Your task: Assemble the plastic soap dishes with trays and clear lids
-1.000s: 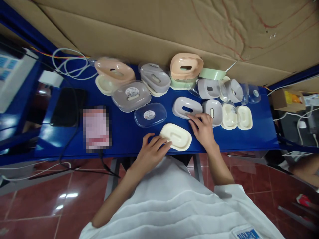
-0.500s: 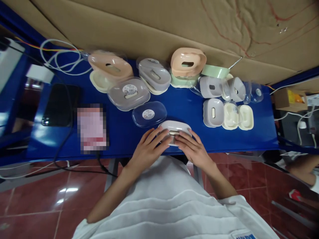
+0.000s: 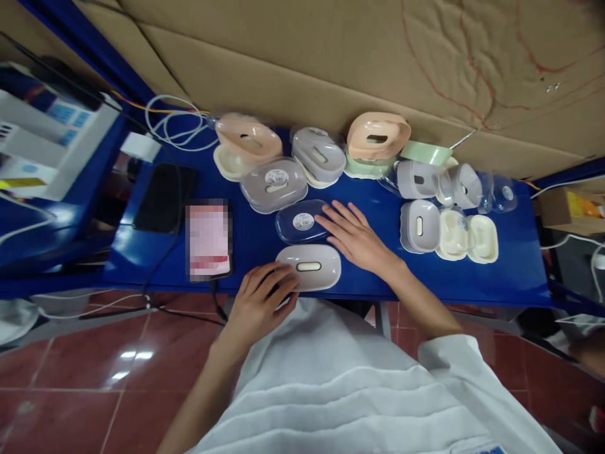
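A grey oval soap box (image 3: 321, 271) with a pale slot in its middle lies near the desk's front edge. Curled over its left end is my left hand (image 3: 265, 296), closed on the rim with the thumb at the near side. Behind the box a clear oval lid (image 3: 293, 233) with a round white sticker lies flat on the desk. My right hand (image 3: 362, 243) has its fingers stretched out and apart. Its fingertips reach the lid's right edge; whether they touch it I cannot tell.
Lidded grey soap boxes (image 3: 274, 183) and peach ones (image 3: 250, 135) stand at the back of the blue desk (image 3: 368, 277). Grey cups (image 3: 420, 227) and cream trays (image 3: 482, 239) are grouped at the right. A blurred-out phone (image 3: 208, 239) and cables lie left.
My right hand has left the grey soap box and moved back to the clear lid, its fingers spreading. My left hand stays at the box's left end. The view has shifted left.
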`<control>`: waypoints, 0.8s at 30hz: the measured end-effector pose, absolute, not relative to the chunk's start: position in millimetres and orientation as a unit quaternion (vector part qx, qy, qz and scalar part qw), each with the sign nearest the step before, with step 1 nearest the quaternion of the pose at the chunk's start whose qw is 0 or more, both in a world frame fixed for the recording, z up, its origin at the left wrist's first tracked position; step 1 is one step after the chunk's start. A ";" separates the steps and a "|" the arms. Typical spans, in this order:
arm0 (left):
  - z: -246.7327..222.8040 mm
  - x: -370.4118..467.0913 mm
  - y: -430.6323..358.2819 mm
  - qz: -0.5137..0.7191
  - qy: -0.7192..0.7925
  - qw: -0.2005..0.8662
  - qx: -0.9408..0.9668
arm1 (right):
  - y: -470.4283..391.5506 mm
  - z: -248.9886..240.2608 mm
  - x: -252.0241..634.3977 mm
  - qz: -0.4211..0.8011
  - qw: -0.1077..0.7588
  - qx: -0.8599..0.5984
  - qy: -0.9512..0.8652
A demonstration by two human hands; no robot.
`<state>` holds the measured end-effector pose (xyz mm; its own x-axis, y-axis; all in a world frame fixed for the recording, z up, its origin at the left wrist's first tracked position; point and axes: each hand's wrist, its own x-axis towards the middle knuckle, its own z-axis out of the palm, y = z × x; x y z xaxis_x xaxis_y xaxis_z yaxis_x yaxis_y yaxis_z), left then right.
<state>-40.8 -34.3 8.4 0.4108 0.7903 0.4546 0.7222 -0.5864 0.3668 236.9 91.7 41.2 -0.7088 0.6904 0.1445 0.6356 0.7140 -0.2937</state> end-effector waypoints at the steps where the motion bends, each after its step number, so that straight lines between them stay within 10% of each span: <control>1: 8.1 -44.5 -36.0 0.303 0.456 0.060 0.834 | 96.1 38.1 236.5 0.098 0.111 -0.368 -0.918; 11: -2.7 -29.5 -18.7 0.347 0.460 0.076 0.814 | 31.8 29.8 282.0 0.162 0.267 -0.461 -0.831; 24: 3.8 -25.6 -2.7 0.311 0.423 0.112 0.844 | 4.3 3.0 259.9 0.076 0.187 -0.369 -0.907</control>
<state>-25.6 -2.7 3.8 0.4494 0.7830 0.4300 0.6441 -0.6176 0.4513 259.9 4.3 3.0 -0.6581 0.6975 0.2835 0.6407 0.7166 -0.2757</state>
